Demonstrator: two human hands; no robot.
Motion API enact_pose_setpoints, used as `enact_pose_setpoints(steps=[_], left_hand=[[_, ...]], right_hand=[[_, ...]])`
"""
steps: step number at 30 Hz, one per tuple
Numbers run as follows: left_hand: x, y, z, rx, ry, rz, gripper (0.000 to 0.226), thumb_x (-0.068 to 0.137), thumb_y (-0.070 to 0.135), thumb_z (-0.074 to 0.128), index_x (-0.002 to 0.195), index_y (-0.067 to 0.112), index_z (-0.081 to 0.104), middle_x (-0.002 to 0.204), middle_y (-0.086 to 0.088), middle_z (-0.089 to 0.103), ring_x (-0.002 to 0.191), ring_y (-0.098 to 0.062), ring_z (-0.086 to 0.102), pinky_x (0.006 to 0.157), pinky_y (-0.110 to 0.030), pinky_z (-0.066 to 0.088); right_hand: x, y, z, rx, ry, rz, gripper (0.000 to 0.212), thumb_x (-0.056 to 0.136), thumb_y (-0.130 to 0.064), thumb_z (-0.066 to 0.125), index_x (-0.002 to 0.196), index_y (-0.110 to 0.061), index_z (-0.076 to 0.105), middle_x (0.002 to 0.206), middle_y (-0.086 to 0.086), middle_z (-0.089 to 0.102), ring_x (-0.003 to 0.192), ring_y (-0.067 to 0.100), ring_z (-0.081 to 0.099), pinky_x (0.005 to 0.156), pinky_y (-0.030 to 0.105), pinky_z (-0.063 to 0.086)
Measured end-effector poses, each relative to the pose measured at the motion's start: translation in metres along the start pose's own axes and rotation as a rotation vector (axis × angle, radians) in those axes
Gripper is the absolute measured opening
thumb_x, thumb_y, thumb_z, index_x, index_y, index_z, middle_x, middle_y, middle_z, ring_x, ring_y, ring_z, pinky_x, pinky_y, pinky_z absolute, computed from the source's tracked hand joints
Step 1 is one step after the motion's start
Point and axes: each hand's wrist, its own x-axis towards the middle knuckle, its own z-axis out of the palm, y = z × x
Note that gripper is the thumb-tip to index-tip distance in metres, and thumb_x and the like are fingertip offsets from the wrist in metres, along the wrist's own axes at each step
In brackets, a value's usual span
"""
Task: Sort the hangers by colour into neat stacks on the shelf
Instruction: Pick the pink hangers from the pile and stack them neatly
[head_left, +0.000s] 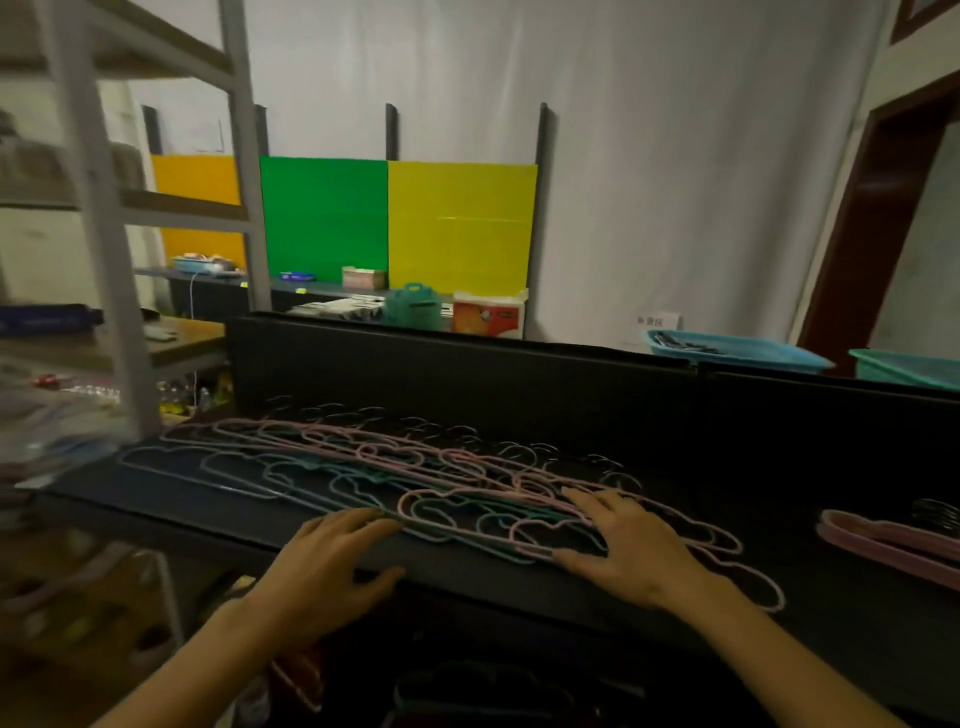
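Pastel wire hangers (395, 467), pink, teal and pale blue with wavy cloud-shaped outlines, lie in one long overlapping row across the black shelf surface (675, 467), their dark hooks pointing toward the shelf's upright back panel. I see the colours mixed together in this row, pink over teal near the middle. My right hand (626, 545) lies flat on the near right end of the row, fingers spread wide and straight, pressing down on pink and teal wires; the thumb reaches out to the left along the shelf's front edge. My left hand (332, 561) rests at the front edge just left of it, fingers extended with the tips touching the nearest hangers, thumb hooked over the edge below. Neither hand is closed around anything. Farther right on the same surface, well apart from the row, a small stack of pink hangers (893, 545) lies together. Behind the back panel I see a blue plastic tray (737, 353) and a teal one (909, 366) beside it. On the far wall stand orange, green (322, 218) and yellow panels, and a grey metal rack (104, 234) rises at my left, blurred.
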Motion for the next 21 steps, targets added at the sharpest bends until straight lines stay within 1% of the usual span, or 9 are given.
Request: enact_pose_setpoints(steps=[2,4,6,9,14,16,18,21], left_hand=[[-0.015,-0.020,-0.006,0.001,-0.007,-0.021,0.097,0.060,0.088,0.000,0.141,0.044,0.031,0.147,0.015,0.034,0.136,-0.009,0.031,0.110,-0.029,0.025],[-0.023,-0.035,-0.010,-0.002,-0.025,-0.036,0.096,0.061,0.089,0.004,0.142,0.044,0.029,0.149,0.014,0.032,0.137,-0.009,0.029,0.111,-0.030,0.024],[-0.025,-0.044,-0.011,-0.009,-0.020,-0.035,0.090,0.065,0.088,0.013,0.142,0.045,0.029,0.149,0.013,0.032,0.137,-0.009,0.029,0.111,-0.031,0.024],[-0.021,-0.050,-0.011,-0.020,0.002,-0.036,0.082,0.068,0.078,0.012,0.141,0.045,0.030,0.148,0.014,0.033,0.136,-0.009,0.031,0.110,-0.030,0.026],[-0.011,-0.060,-0.007,-0.068,0.031,-0.031,0.078,0.070,0.076,0.015,0.139,0.044,0.034,0.144,0.014,0.036,0.132,-0.008,0.036,0.108,-0.031,0.031],[-0.007,-0.064,-0.003,-0.074,0.021,-0.014,0.068,0.078,0.073,0.023,0.139,0.045,0.033,0.144,0.014,0.036,0.132,-0.008,0.035,0.108,-0.030,0.032],[-0.001,-0.067,0.001,-0.076,0.018,0.000,0.054,0.088,0.063,0.038,0.139,0.044,0.033,0.146,0.015,0.034,0.133,-0.007,0.033,0.108,-0.030,0.029],[0.014,-0.067,0.006,-0.091,0.024,0.015,0.049,0.091,0.054,0.045,0.138,0.043,0.035,0.146,0.015,0.034,0.133,-0.006,0.034,0.108,-0.028,0.028]], right_hand=[[0.007,-0.017,0.005,-0.007,-0.022,0.013,0.084,0.081,-0.075,0.043,0.150,-0.039,0.012,0.153,-0.002,0.028,0.135,0.020,0.034,0.110,0.039,0.033],[0.014,-0.030,0.008,-0.021,-0.038,0.024,0.084,0.081,-0.076,0.043,0.150,-0.038,0.014,0.152,-0.001,0.031,0.134,0.020,0.035,0.108,0.039,0.035],[0.020,-0.039,0.010,-0.047,-0.053,0.039,0.083,0.082,-0.073,0.047,0.150,-0.036,0.016,0.150,-0.001,0.033,0.133,0.020,0.037,0.106,0.038,0.035],[0.031,-0.045,0.014,-0.055,-0.082,0.063,0.084,0.081,-0.071,0.052,0.150,-0.036,0.018,0.152,0.000,0.031,0.135,0.021,0.035,0.107,0.039,0.035],[0.052,-0.049,0.020,-0.031,-0.103,0.067,0.088,0.078,-0.067,0.060,0.149,-0.035,0.020,0.154,0.001,0.028,0.137,0.022,0.031,0.111,0.040,0.032],[0.059,-0.049,0.022,-0.012,-0.084,0.063,0.091,0.075,-0.066,0.064,0.149,-0.035,0.021,0.153,0.000,0.028,0.137,0.021,0.030,0.110,0.040,0.031],[0.063,-0.049,0.022,0.025,-0.075,0.064,0.095,0.071,-0.065,0.067,0.149,-0.036,0.021,0.153,-0.001,0.028,0.138,0.020,0.028,0.111,0.040,0.030],[0.066,-0.048,0.022,0.074,-0.057,0.067,0.097,0.069,-0.062,0.072,0.148,-0.038,0.022,0.154,-0.003,0.027,0.139,0.019,0.026,0.111,0.040,0.028]])
